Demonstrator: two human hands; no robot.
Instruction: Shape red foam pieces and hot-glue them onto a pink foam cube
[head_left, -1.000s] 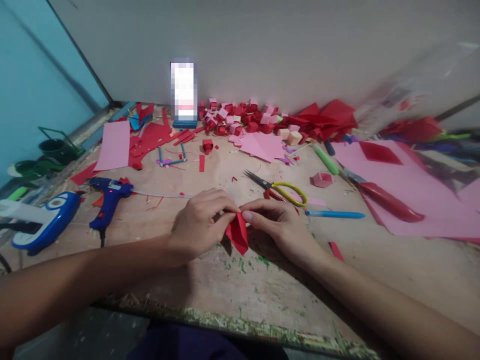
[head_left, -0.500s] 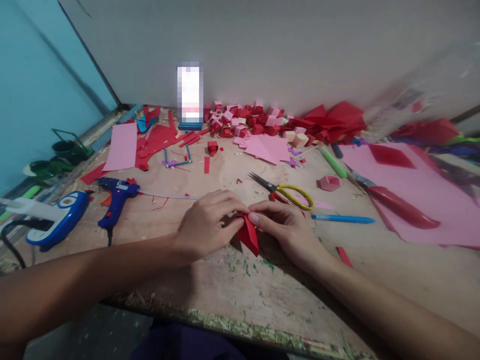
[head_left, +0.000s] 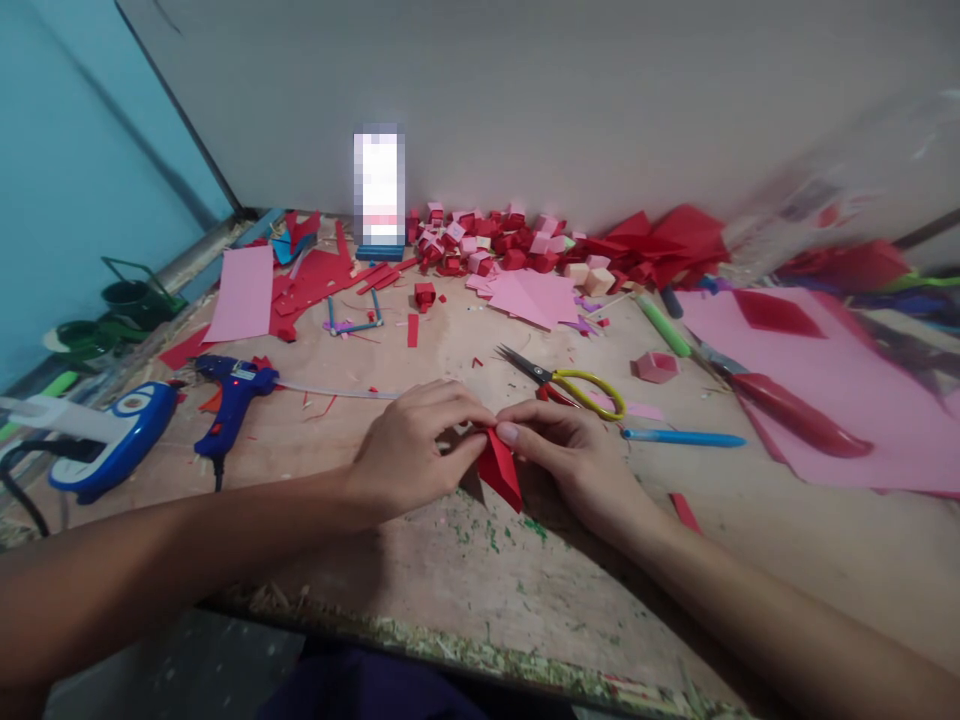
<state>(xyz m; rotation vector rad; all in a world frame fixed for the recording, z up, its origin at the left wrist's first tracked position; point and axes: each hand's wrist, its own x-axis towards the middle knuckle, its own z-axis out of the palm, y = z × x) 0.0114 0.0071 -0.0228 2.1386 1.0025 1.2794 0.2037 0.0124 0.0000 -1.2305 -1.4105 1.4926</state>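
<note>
At the centre of the frame we pinch a folded red paper (head_left: 501, 472) between both hands, just above the plywood table (head_left: 450, 570). Our left hand (head_left: 409, 450) closes thumb and fingers on its upper left edge, and our right hand (head_left: 577, 455) grips its top corner from the right, so the fingertips nearly meet. The paper's point hangs down toward the lower centre. Just behind the right hand lie yellow-handled scissors (head_left: 581, 385), with a blue pen (head_left: 682, 437) to their right. A blue glue gun (head_left: 232, 400) rests at mid left. Small red and pink paper cubes (head_left: 495, 245) are heaped along the wall at upper centre, and a large pink sheet (head_left: 847, 390) with red-handled shears (head_left: 787, 408) on it fills the right.
</note>
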